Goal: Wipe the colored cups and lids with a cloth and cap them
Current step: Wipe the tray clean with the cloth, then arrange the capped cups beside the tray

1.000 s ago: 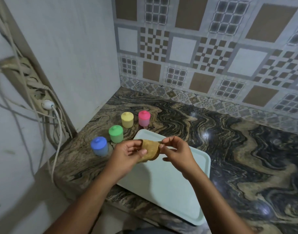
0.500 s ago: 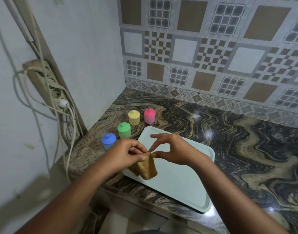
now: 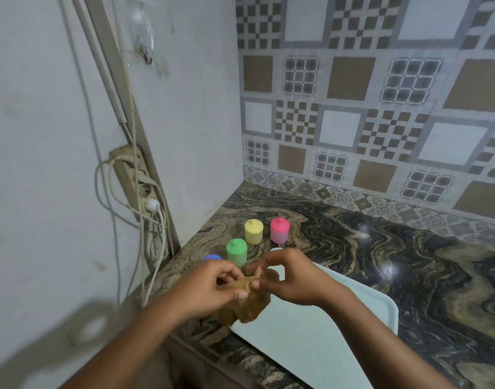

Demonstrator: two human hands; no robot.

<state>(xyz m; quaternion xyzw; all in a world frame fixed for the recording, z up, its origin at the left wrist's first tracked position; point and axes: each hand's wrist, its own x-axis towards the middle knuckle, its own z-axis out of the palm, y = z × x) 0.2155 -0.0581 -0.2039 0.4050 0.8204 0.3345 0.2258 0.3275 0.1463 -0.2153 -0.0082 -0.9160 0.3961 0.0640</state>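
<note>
Item: tan cloth (image 3: 247,303), bunched, held over the left edge of the pale green tray (image 3: 339,332). We pinch its top edge with our left hand (image 3: 204,287) and right hand (image 3: 294,279). Beyond, capped on the marbled counter (image 3: 381,248): green cup (image 3: 236,251), yellow cup (image 3: 253,231), pink cup (image 3: 280,230); blue cup (image 3: 212,257) mostly hidden behind our left hand.

Left hand (image 3: 207,287), right hand (image 3: 294,279), pinching cloth (image 3: 249,307) (tan)

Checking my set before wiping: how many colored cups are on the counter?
4: pink cup and yellow cup at the back, green cup nearer, blue cup mostly hidden behind the left hand. Hands may hide more.
</note>
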